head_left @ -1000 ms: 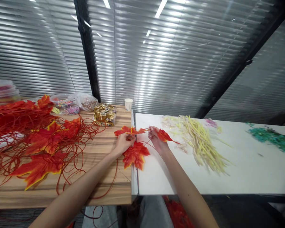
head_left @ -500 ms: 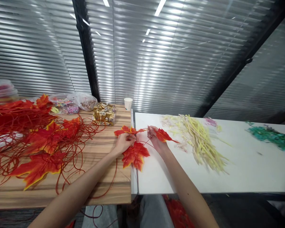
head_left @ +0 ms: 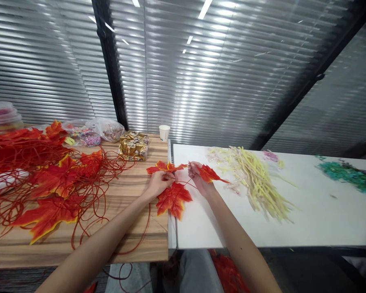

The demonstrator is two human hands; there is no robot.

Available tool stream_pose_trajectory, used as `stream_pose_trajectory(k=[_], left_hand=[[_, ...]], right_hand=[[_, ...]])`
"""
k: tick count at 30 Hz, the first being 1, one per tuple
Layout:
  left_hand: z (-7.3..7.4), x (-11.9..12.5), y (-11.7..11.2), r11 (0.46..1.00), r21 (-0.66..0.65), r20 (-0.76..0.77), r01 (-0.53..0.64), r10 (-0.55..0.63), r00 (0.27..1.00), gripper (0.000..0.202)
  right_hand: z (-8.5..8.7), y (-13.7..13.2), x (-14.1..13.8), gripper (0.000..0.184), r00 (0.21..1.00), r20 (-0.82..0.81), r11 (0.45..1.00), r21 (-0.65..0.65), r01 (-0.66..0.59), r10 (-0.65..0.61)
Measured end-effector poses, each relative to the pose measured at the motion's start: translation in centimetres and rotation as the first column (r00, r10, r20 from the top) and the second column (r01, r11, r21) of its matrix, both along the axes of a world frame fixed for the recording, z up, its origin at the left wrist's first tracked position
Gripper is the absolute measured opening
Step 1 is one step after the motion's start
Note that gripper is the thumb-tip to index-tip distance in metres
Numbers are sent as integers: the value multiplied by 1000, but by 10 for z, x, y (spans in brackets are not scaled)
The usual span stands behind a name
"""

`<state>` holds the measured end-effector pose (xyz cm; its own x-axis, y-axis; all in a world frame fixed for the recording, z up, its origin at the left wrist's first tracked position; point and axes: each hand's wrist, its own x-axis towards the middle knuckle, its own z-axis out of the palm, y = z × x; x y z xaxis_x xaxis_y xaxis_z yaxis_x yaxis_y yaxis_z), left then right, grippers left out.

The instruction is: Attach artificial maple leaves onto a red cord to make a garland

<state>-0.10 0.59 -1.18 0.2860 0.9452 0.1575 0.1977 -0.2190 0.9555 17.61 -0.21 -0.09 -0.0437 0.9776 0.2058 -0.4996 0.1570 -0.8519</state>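
My left hand is closed in a pinch on a thin red cord, over the seam between two tabletops. Behind its fingers lies one red-orange artificial maple leaf, and a second maple leaf hangs just below them. To the right, my right hand is also closed, pinching a red maple leaf near its stem, with the leaf pointing right. The cord spans the gap between both hands. My fingers partly hide the exact pinch points.
Tangled red cords and piled maple leaves cover the left of the wooden table. Behind stand a gold package and a paper cup. On the white table lie yellow strips and green pieces.
My right fingertips have shifted very slightly left. Otherwise the hands, leaves and cord look the same.
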Motion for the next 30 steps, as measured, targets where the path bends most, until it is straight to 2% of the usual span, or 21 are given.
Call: stream_pose_trajectory(k=[10, 30], left_hand=[[4, 0, -4, 1000, 13, -9, 2, -1, 1000, 10], [3, 0, -2, 999, 55, -62, -3, 7, 998, 10]], right_hand=[[2, -2, -1, 12, 1000, 32, 1000, -9, 1, 0], [3, -3, -3, 12, 996, 83, 999, -28, 23, -20]])
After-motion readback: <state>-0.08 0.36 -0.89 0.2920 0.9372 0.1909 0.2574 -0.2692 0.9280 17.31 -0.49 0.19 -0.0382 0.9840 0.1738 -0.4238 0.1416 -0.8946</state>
